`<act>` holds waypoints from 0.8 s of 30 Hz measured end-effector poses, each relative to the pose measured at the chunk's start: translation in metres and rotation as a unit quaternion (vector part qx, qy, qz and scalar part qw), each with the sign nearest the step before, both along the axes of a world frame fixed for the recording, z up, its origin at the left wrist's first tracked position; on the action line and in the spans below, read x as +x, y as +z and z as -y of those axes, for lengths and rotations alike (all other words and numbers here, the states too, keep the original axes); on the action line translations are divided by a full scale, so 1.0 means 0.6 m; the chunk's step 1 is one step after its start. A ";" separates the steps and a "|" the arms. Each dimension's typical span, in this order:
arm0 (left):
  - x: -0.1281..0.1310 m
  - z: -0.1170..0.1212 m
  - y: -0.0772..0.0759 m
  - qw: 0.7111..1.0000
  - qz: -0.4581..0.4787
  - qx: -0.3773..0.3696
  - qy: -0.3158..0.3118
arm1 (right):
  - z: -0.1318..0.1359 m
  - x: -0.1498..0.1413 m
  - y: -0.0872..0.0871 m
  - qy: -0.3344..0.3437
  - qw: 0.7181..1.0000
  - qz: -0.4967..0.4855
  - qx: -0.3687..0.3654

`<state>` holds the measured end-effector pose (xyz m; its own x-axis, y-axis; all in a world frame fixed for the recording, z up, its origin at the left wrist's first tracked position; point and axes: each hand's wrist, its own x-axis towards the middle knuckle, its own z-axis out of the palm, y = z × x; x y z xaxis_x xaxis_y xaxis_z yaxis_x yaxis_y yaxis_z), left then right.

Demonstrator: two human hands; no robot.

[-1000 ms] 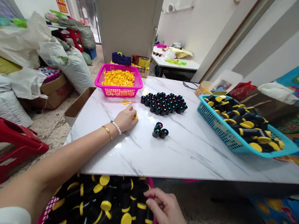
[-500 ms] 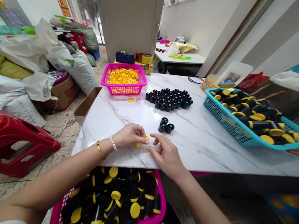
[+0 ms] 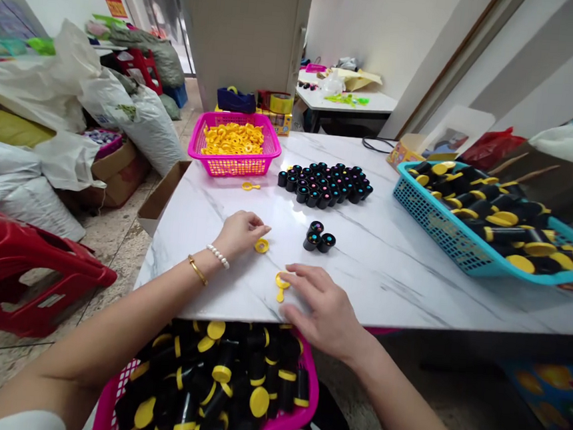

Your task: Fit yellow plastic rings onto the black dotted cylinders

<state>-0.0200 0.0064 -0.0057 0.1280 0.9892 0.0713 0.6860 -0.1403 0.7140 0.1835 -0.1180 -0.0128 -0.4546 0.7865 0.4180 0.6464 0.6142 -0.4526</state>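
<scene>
My left hand (image 3: pixel 241 233) rests on the white marble table (image 3: pixel 401 278), its fingers drawn into a pinch against a small yellow ring (image 3: pixel 262 245) that lies flat by the fingertips. My right hand (image 3: pixel 324 309) lies near the table's front edge with fingers stretched out. Its fingertips touch a yellow ring with a short handle (image 3: pixel 280 283). Three black cups (image 3: pixel 318 238) stand together just beyond both hands. A pink basket (image 3: pixel 302 410) full of black tubes with yellow caps sits under the table edge, in my lap.
A pink basket of yellow rings (image 3: pixel 232 145) and a cluster of black cups (image 3: pixel 325 180) stand farther back. One loose yellow ring (image 3: pixel 250 186) lies between them. A blue basket of capped black tubes (image 3: pixel 420 206) is at the right. A red stool (image 3: pixel 21 265), bags and boxes crowd the floor at left.
My left hand drew back from the far table toward me, then shifted left with one yellow ring. My right hand rose from the lap basket onto the table, now by a second ring.
</scene>
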 end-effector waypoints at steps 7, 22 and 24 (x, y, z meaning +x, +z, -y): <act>0.089 0.012 0.000 0.988 -0.036 0.093 -0.116 | 0.056 -0.002 -0.048 0.042 0.986 0.083 0.136; 0.037 0.173 -0.004 0.991 0.051 -0.031 -0.121 | 0.011 0.060 -0.001 -0.132 0.860 -0.383 -0.311; 0.035 0.183 -0.015 0.991 0.064 0.002 -0.118 | 0.001 0.041 0.006 -0.097 0.852 -0.386 -0.341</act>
